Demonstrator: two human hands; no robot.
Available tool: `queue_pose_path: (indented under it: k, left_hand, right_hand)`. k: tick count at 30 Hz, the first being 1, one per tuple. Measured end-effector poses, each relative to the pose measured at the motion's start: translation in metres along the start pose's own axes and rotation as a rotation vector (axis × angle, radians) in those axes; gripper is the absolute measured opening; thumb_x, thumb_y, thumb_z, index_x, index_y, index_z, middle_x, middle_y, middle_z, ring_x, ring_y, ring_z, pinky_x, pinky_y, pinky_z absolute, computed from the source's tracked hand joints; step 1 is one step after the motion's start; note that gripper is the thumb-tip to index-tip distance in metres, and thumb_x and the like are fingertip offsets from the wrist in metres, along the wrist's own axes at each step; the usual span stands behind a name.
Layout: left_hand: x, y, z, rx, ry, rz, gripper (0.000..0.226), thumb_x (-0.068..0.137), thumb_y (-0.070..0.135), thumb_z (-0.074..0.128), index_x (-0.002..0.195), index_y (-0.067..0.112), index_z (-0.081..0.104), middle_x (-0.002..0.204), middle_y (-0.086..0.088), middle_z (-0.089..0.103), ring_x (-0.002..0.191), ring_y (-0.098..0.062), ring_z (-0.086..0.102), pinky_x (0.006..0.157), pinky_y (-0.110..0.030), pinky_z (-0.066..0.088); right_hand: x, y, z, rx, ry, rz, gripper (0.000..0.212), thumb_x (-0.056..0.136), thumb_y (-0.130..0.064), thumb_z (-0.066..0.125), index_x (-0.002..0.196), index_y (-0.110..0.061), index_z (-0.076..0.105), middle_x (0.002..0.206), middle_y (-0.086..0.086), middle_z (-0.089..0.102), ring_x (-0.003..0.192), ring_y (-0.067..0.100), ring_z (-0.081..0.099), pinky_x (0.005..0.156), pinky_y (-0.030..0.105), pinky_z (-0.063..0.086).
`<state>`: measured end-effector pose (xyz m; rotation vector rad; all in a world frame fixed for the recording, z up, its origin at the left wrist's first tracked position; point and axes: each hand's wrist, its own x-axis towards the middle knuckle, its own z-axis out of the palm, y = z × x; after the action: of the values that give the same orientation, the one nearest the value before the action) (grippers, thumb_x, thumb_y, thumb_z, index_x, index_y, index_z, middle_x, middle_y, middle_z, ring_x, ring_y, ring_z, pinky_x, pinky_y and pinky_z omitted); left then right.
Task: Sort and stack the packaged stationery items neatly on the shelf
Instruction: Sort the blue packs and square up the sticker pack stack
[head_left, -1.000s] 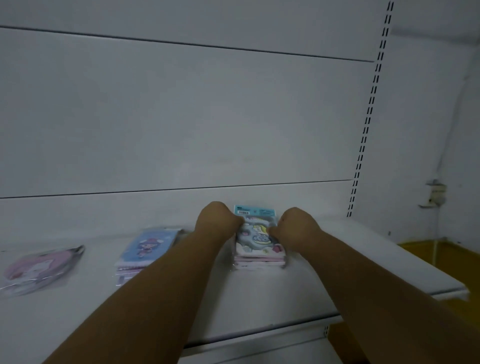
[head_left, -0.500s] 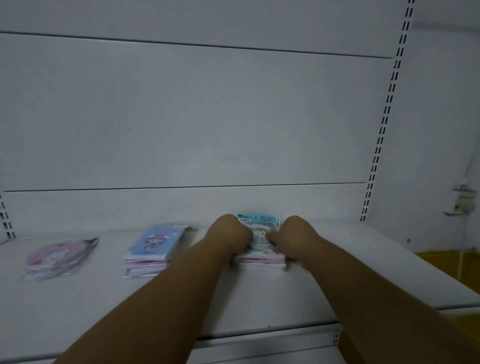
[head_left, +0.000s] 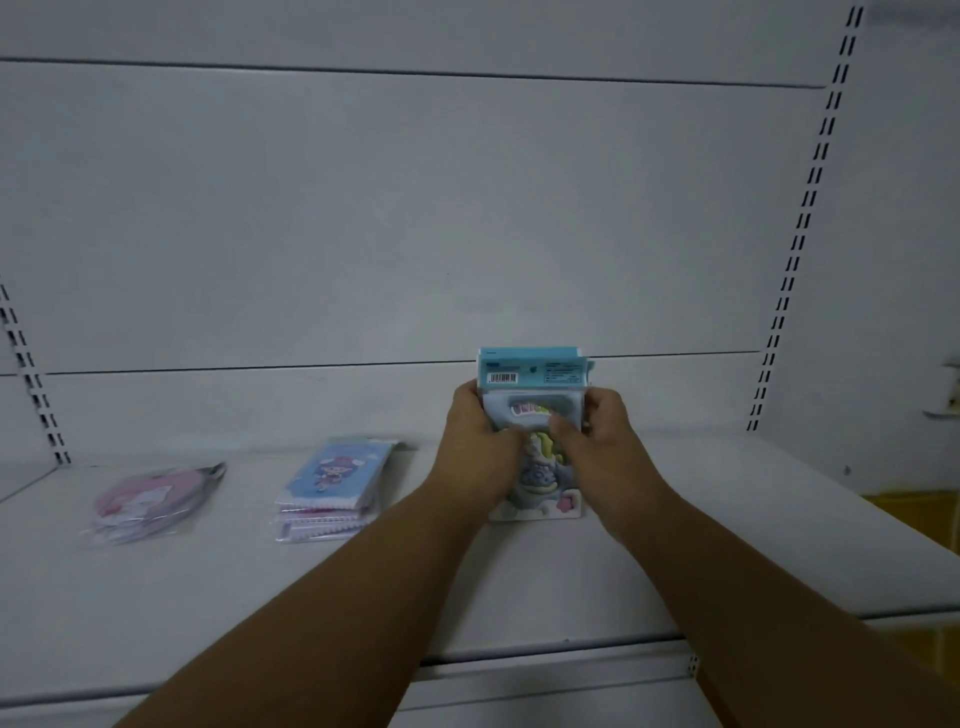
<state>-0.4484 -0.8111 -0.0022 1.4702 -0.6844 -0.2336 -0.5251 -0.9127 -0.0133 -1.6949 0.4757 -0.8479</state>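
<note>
White metal shelf (head_left: 727, 545), slotted uprights (head_left: 802, 228); left hand (head_left: 480, 447), right hand (head_left: 597, 441) both grasping blue-topped packet (head_left: 532, 371).

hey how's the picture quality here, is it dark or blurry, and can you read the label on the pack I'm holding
Head view: dim, flat light, bluish-grey cast; wide-angle bending at the slotted uprights; the pink pack at far left is smeared; the held pack shows a barcode, but its print is too small to read.

Shop interior, white metal shelf (head_left: 675, 545) with slotted uprights (head_left: 805, 208), packaged cartoon stationery stacks (head_left: 332, 483) laid out
</note>
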Motion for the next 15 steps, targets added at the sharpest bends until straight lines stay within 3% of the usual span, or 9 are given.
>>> queue_pose_path:
  k: [4,9,15]
  left_hand:
    - [-0.004,-0.002,-0.002,-0.099,-0.063,-0.01,0.045,0.091,0.0,0.061,0.124,0.021,0.039,0.112,0.003,0.06,0.089,-0.011,0.066,0.06,-0.016,0.058]
    - [-0.009,-0.01,-0.005,-0.12,-0.105,-0.019,0.031,0.096,0.008,0.057,0.122,0.018,0.042,0.112,0.001,0.063,0.083,-0.008,0.069,0.06,-0.017,0.057]
    - [-0.013,-0.014,-0.006,-0.204,-0.154,-0.093,0.031,0.096,0.003,0.054,0.118,0.024,0.047,0.112,-0.003,0.066,0.087,-0.014,0.071,0.069,-0.03,0.059]
  right_hand:
    - [-0.008,0.004,-0.001,-0.02,-0.033,-0.042,0.027,0.097,-0.025,0.053,0.121,-0.031,0.041,0.112,-0.006,0.061,0.087,0.012,0.069,0.057,0.026,0.06]
    - [-0.011,0.01,-0.006,-0.008,-0.142,-0.012,0.021,0.1,-0.029,0.046,0.12,-0.036,0.043,0.109,-0.008,0.065,0.092,0.017,0.071,0.078,0.045,0.061]
    - [-0.014,0.014,-0.01,-0.003,-0.195,-0.014,0.024,0.101,-0.028,0.042,0.124,-0.032,0.04,0.113,-0.004,0.063,0.095,0.018,0.069,0.079,0.039,0.06]
